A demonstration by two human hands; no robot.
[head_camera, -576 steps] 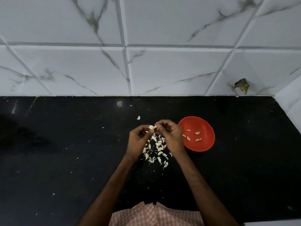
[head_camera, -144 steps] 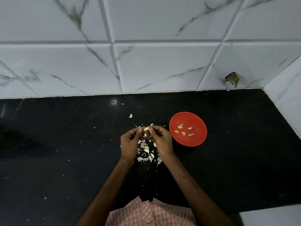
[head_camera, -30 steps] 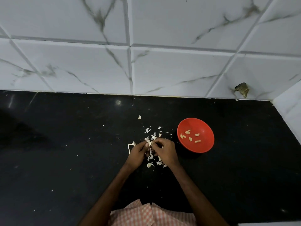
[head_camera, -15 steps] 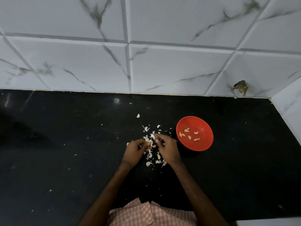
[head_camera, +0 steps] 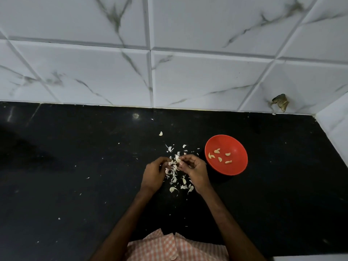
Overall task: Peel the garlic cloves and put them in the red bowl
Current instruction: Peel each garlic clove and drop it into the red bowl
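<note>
While the head camera looks down, both hands meet over a black counter (head_camera: 75, 166). The left hand (head_camera: 153, 173) and the right hand (head_camera: 194, 169) have their fingers curled in, and the tips come together on one small garlic clove (head_camera: 177, 159). The clove sits at the far end of the fingers, away from the body, right between the two hands. It looks pale and part of its skin seems to be on. It is too small to tell which way its long side points. Under the hands lies a little pile of loose skins (head_camera: 177, 180). The red bowl (head_camera: 235, 147) stands on the counter to the right. It is just beside the right hand and does not touch it. The left hand is farther from it. A few peeled cloves (head_camera: 218, 156) lie inside the bowl. I think the peeling of this clove is not yet done. When it is bare, the right hand is the one to carry it, with a short move to the right and a bit forward, and the clove should drop over the near rim.
</note>
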